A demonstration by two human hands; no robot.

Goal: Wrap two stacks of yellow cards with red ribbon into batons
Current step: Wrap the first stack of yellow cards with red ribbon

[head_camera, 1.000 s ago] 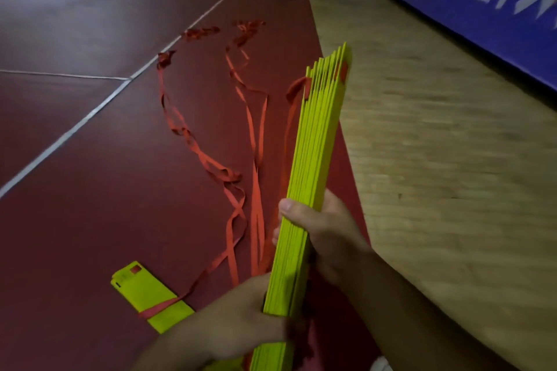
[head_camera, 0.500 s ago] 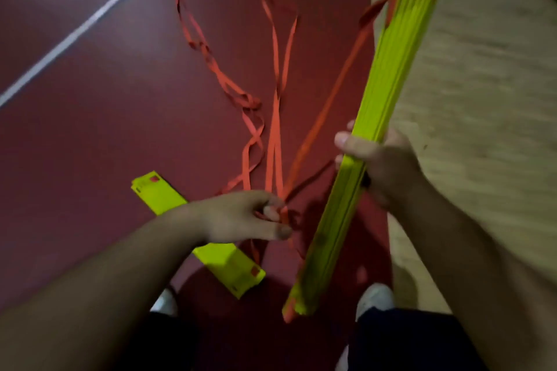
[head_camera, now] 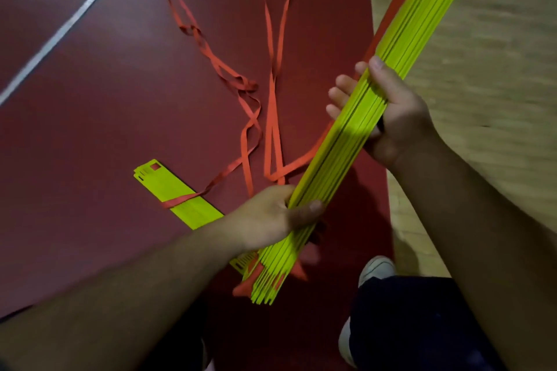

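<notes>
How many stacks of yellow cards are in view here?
2. The held stack is gripped by the left hand and right hand; the second stack lies on the red floor, red ribbon across it, partly hidden under the left forearm.

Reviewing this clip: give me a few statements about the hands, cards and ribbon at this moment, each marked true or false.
1. The left hand and the right hand both grip the held stack of yellow cards. True.
2. The second stack lies on the wooden boards. False: it lies on the red floor.
3. A strand of red ribbon crosses the second stack. True.
4. The right hand grips the held stack nearer the person than the left hand does. False: the left hand grips near its lower end, and the right hand grips farther up.
</notes>
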